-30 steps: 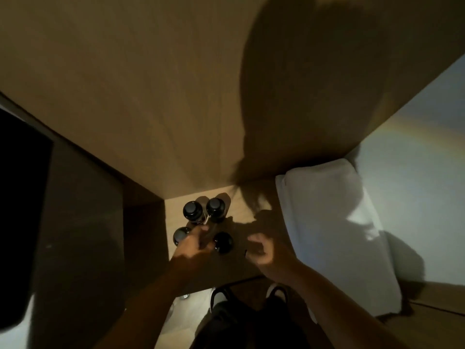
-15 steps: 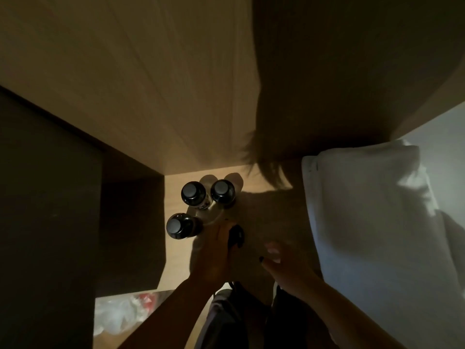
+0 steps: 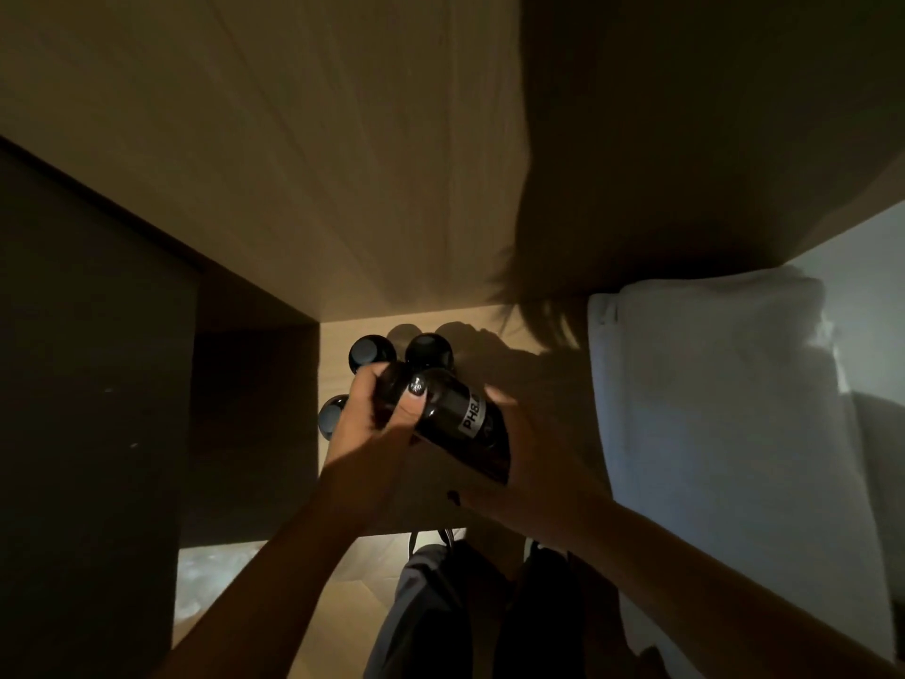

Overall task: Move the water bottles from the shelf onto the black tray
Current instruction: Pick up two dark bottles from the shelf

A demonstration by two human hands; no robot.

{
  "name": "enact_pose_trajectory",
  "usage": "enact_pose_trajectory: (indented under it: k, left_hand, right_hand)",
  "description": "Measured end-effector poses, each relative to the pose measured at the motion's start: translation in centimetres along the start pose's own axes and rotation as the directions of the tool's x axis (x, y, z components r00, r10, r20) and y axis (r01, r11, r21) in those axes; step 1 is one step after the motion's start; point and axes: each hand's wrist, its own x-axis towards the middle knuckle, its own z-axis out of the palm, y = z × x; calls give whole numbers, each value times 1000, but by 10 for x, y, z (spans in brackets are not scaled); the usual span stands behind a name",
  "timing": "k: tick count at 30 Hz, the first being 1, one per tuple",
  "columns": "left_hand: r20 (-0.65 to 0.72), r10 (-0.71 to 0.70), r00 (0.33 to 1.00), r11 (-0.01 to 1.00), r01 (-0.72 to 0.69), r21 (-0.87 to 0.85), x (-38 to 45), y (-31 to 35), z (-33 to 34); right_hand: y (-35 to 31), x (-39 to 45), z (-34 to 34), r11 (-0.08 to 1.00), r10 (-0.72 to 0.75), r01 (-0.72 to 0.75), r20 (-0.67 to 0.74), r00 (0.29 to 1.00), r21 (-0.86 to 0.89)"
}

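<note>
Your left hand (image 3: 372, 433) grips the dark plastic labelled water bottle (image 3: 455, 419), tilted just above the pale wooden shelf (image 3: 529, 384), while your right hand (image 3: 519, 448) cups its base, so lift clear of the three black-capped bottles (image 3: 372, 352) behind, beside the folded white towel (image 3: 725, 433) in dim light.

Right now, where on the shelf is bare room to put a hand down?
Bare wood lies between the standing bottles and the white towel. It is crowded at the left, where three bottles stand close and both hands hold a fourth bottle.
</note>
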Motion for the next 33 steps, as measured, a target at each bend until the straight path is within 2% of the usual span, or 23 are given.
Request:
enact_pose_trajectory:
  k: [3,4,6,8,10,12,14,16,19,20,22,23,25,28,33]
  left_hand:
    - [68,73,995,997,-72,-16,-1,17,-3]
    - [85,96,992,995,-97,4,-1,20,-3]
    - [83,116,990,992,-120,35,-1,23,-1]
    - [78,125,989,992,-127,9,-3,21,1]
    - [-37,182,983,983,-182,18,-7,13,-1]
    - [-278,253,927,967,-233,101,-9,-3,-8]
    - [-471,174,865,984,-139,109,-7,-27,-18]
    - [-534,29,845,992,39,116,-1,-54,-28]
    - [-492,-173,853,981,194,-8,10,-86,-28]
    - [-478,-196,856,974,227,6,13,-94,-25]
    - [-434,-202,878,947,288,140,17,-107,-19]
    - [-411,-212,887,936,305,175,19,-112,-17]
    - [-393,-270,879,931,343,126,25,-114,-19]
    - [-448,-280,849,932,352,85,34,-109,-23]
    - [-444,-290,848,946,324,1,36,-99,-33]
  right_hand:
    - [-7,15,-6,972,-136,128,-28,990,-196]
    - [-7,17,-6,970,-143,134,-27,989,-205]
    - [-4,19,-4,997,-66,64,-52,996,-37]
    - [-2,18,0,998,-41,47,-112,993,52]
    - [-1,17,3,994,-41,55,-151,988,91]
    - [-3,17,4,989,9,18,-178,984,144]
    - [-4,14,5,985,50,-10,-223,974,175]
    - [-5,9,7,981,77,-29,-247,966,191]
    - [-2,6,12,976,86,-33,-242,966,215]
    - [-1,5,15,976,84,-33,-228,970,217]
    - [2,6,20,976,99,-58,-189,977,212]
    - [3,7,23,975,119,-82,-174,977,208]
    - [5,9,29,972,135,-98,-168,976,214]
    - [7,10,33,960,168,-122,-173,970,252]
    - [6,5,33,948,200,-145,-177,964,283]
